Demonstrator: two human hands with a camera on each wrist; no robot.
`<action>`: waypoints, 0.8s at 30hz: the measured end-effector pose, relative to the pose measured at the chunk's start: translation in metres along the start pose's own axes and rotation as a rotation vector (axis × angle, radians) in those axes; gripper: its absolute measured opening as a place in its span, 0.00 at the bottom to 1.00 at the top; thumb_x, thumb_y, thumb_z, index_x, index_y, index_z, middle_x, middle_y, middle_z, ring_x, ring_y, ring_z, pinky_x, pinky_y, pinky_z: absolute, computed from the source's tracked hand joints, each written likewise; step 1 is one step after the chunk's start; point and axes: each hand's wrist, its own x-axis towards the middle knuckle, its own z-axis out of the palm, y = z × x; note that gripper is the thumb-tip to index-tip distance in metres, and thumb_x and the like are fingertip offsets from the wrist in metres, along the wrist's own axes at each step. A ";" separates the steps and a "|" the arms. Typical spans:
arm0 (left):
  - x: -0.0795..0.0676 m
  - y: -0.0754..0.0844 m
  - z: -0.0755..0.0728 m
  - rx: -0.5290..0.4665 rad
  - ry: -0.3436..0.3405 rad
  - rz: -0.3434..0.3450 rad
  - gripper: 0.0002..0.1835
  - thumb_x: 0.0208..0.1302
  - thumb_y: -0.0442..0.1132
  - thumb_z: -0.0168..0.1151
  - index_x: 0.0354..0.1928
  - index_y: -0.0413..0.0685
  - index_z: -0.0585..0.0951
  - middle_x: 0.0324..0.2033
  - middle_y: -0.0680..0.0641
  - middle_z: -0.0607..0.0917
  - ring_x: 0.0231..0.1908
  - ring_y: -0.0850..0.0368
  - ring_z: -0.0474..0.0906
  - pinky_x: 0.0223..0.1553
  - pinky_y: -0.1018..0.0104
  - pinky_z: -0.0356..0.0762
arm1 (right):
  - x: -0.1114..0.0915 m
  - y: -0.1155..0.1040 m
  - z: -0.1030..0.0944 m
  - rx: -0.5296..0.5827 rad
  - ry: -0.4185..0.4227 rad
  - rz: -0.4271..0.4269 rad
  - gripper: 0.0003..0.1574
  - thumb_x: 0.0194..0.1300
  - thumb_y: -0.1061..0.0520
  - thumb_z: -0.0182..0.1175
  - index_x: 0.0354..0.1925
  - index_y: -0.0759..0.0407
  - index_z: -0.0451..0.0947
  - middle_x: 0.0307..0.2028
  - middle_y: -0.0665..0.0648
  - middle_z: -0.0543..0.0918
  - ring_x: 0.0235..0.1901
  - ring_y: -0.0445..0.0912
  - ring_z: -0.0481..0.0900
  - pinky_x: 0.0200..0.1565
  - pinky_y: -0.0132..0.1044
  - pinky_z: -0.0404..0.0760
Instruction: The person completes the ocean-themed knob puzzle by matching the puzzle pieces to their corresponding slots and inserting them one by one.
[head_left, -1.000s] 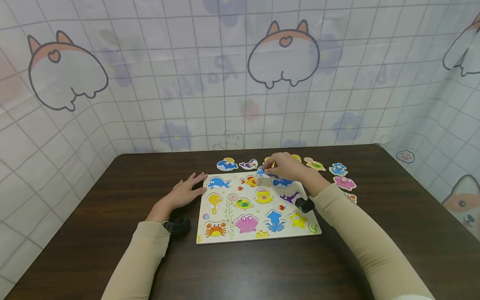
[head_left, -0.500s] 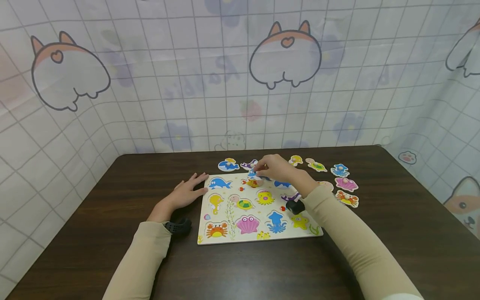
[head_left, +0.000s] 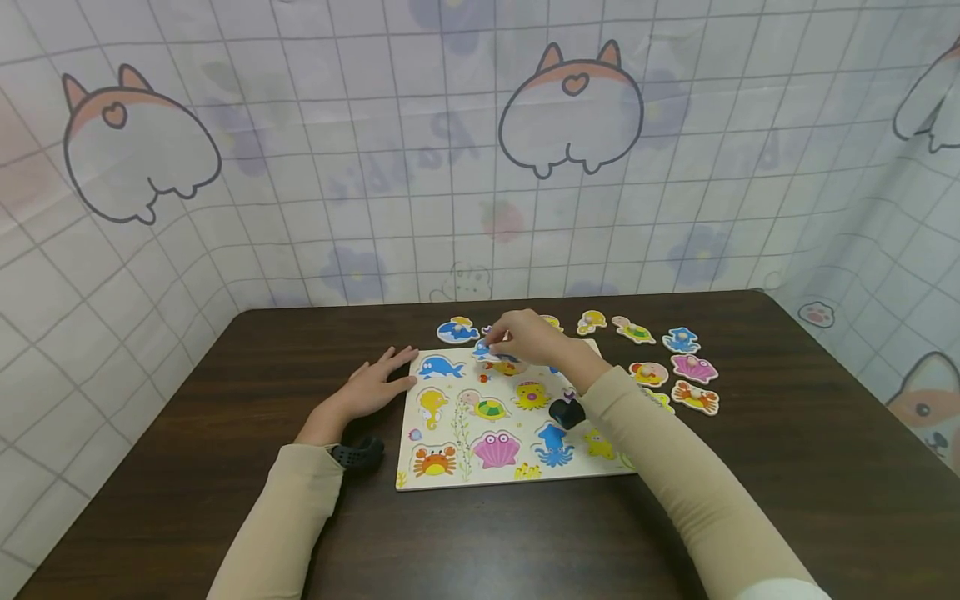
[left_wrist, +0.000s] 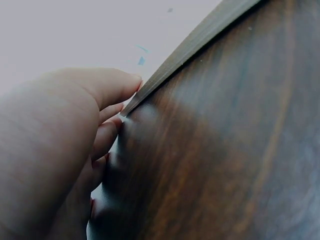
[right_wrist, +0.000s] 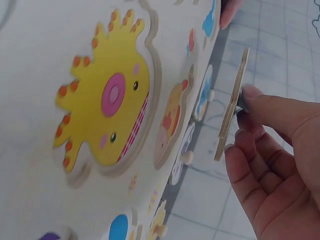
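My left hand [head_left: 371,383] lies with fingers extended at the upper left corner of a cream peg-puzzle board [head_left: 467,379] printed with sea animals. In the left wrist view, the thumb [left_wrist: 120,86] touches the board's edge [left_wrist: 182,52]. My right hand [head_left: 528,335] pinches a blue sea-animal puzzle piece [head_left: 483,353] above the board's top edge, close to the orange fish picture [head_left: 504,367]. Seen edge-on in the right wrist view, this wooden piece [right_wrist: 231,107] is raised off the board, and thumb and fingertips grip it from behind. The hand hides part of the board's top row.
Loose knobbed pieces lie behind the board, including a blue whale [head_left: 457,331] and a green turtle [head_left: 632,330]. To the right are a blue squid [head_left: 681,340], a pink shell [head_left: 694,368] and an orange crab [head_left: 695,397]. A patterned cloth wall [head_left: 420,208] rises behind the table [head_left: 225,400].
My right hand has moved left along the board's top edge, carrying the blue piece toward the orange fish picture. Pieces on the right came into view from behind the arm. My left hand stays put.
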 end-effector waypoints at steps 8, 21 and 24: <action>0.002 -0.001 0.001 0.001 0.001 0.005 0.34 0.80 0.49 0.53 0.80 0.43 0.59 0.79 0.38 0.55 0.79 0.37 0.40 0.73 0.33 0.32 | 0.011 -0.011 0.008 -0.014 -0.020 -0.014 0.12 0.73 0.59 0.64 0.51 0.58 0.89 0.50 0.55 0.83 0.48 0.47 0.78 0.51 0.38 0.80; 0.002 -0.001 0.002 -0.002 -0.009 -0.014 0.34 0.81 0.49 0.50 0.81 0.45 0.58 0.79 0.39 0.54 0.79 0.37 0.40 0.73 0.33 0.31 | 0.028 -0.026 0.025 -0.024 -0.058 -0.071 0.12 0.73 0.58 0.64 0.52 0.57 0.88 0.49 0.53 0.86 0.49 0.45 0.81 0.54 0.38 0.79; 0.002 0.000 0.001 -0.002 -0.009 -0.013 0.34 0.81 0.49 0.50 0.81 0.45 0.58 0.79 0.39 0.54 0.79 0.37 0.40 0.73 0.33 0.31 | 0.032 -0.029 0.028 -0.026 -0.069 -0.071 0.12 0.73 0.58 0.64 0.52 0.57 0.88 0.49 0.53 0.86 0.49 0.44 0.82 0.53 0.36 0.81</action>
